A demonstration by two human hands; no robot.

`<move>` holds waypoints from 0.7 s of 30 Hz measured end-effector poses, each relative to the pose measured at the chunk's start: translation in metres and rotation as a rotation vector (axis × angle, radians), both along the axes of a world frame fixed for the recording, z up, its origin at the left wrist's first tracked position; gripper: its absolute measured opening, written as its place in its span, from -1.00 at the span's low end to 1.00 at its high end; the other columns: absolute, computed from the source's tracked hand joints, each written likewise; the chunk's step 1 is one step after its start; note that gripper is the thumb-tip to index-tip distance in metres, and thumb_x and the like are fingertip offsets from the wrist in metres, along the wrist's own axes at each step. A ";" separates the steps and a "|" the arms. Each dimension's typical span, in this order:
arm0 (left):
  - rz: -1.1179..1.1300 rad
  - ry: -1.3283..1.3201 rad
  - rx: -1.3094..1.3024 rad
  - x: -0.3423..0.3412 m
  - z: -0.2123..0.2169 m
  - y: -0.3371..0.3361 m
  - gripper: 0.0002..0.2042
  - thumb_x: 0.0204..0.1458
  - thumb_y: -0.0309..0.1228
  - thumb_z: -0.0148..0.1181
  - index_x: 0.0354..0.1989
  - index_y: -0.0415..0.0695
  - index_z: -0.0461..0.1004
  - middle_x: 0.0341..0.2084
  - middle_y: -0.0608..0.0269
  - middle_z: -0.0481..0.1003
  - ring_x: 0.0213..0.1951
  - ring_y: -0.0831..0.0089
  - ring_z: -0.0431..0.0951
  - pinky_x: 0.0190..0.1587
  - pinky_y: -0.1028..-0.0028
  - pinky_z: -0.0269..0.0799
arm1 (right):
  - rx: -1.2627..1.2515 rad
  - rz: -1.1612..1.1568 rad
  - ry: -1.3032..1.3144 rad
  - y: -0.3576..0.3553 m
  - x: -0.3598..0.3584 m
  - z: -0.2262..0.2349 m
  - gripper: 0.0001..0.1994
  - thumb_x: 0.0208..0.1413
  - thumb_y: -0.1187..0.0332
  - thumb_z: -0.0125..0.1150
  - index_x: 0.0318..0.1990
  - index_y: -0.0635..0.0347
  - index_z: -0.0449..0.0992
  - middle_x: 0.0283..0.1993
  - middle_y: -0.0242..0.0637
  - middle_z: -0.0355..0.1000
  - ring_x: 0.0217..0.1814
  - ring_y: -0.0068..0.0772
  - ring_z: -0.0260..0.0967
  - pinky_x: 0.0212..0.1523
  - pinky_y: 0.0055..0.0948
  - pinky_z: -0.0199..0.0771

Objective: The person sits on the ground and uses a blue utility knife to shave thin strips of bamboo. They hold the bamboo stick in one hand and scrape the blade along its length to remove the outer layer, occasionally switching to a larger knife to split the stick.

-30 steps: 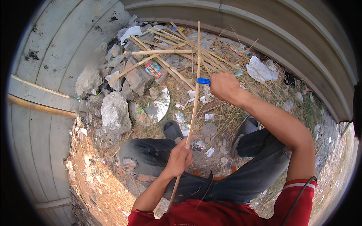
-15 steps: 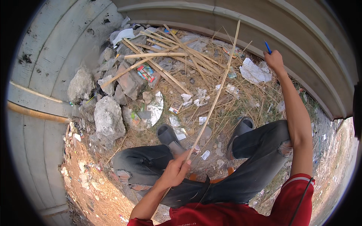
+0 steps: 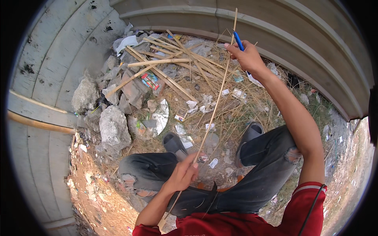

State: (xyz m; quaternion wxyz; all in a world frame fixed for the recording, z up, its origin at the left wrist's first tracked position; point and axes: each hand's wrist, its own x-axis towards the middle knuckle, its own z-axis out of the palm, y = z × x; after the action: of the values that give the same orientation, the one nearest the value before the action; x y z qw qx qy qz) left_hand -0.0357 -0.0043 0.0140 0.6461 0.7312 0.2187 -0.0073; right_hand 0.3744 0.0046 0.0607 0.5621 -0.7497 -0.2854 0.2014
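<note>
A long, thin wooden strip (image 3: pixel 217 103) slants from the near left, by the lap, to the far right, its far tip against the metal wall (image 3: pixel 271 29). The left hand (image 3: pixel 183 174) is closed around it in front of the knees; the right hand (image 3: pixel 248 58) grips a blue cutter (image 3: pixel 238 41) close beside the far end, though whether blade or thumb touches the wood cannot be told. The strip looks light and dry, probably springy along its length and apt to splinter or snap where thinnest; the near part, well clear of the blade, seems the best place to hold. More strips (image 3: pixel 159 62) lie heaped on the far ground. Beside them, a red and green packet (image 3: pixel 150 81) appears printed, but its lettering is too small to read.
</note>
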 end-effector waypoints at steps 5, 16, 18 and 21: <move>-0.002 -0.017 0.005 -0.004 -0.002 -0.005 -0.59 0.32 -0.34 -0.10 0.28 -0.25 0.27 -0.73 0.43 0.32 -0.66 0.67 0.29 -0.53 0.57 0.20 | -0.063 0.058 -0.005 -0.010 0.016 -0.008 -0.55 0.19 -0.05 0.31 -0.28 0.25 0.53 -0.50 -0.41 0.35 -0.56 -0.64 0.20 -0.56 -0.52 0.19; 0.102 -0.145 -0.046 0.053 0.037 0.022 -0.42 0.37 -0.34 -0.05 0.48 -0.24 -0.05 -0.25 0.05 0.57 -0.44 0.49 0.55 -0.31 0.49 0.47 | -0.111 0.480 0.087 -0.022 -0.080 0.024 -0.45 0.17 -0.17 0.30 -0.43 0.25 0.56 -0.58 -0.46 0.28 -0.53 -0.61 0.15 -0.49 -0.44 0.20; 0.174 -0.198 -0.158 0.067 0.040 0.018 -0.43 0.40 -0.32 -0.08 0.50 -0.22 -0.06 -0.35 0.13 0.57 -0.53 0.56 0.50 -0.46 0.55 0.41 | -0.140 0.533 0.032 -0.023 -0.099 0.028 -0.45 0.18 -0.16 0.30 -0.44 0.25 0.56 -0.63 -0.47 0.24 -0.52 -0.60 0.15 -0.48 -0.40 0.21; 0.293 -0.144 -0.187 0.073 0.040 0.017 -0.47 0.41 -0.32 -0.08 0.48 -0.21 0.04 -0.56 0.33 0.46 -0.66 0.68 0.33 -0.60 0.63 0.21 | -0.182 0.556 -0.054 -0.020 -0.112 0.020 -0.45 0.18 -0.14 0.31 -0.45 0.28 0.55 -0.69 -0.45 0.19 -0.56 -0.57 0.13 -0.49 -0.35 0.22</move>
State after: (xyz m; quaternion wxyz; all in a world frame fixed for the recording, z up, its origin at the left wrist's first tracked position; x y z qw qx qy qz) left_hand 0.0376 0.0124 0.0540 0.7192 0.6272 0.2742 0.1188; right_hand 0.2620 -0.0157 0.0809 0.4078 -0.6951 -0.4756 0.3525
